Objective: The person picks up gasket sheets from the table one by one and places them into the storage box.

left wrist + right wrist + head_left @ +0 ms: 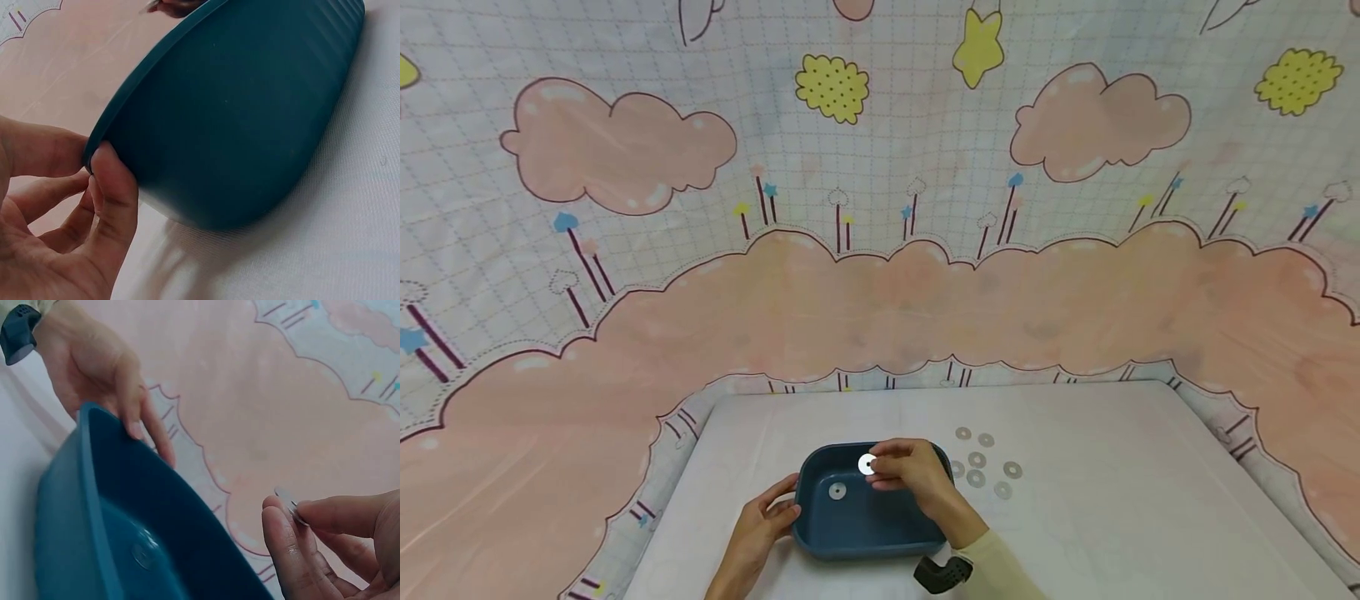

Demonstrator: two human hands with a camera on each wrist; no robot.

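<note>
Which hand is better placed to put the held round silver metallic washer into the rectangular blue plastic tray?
Probably the right hand: it pinches the silver washer and appears over the blue tray, while the left hand holds the tray's rim.

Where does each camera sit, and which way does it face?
Head: on the head, facing forward and down at the blue tub and washers; left hand, right hand and right sleeve show.
Left wrist: on that wrist, facing the tub's outer wall; the left hand grips its rim, the right perhaps shows above.
Right wrist: on that wrist, facing partly into the tub; both hands show, the right pinching a washer.
Head and right wrist views share that washer and a second washer inside the tub.
</note>
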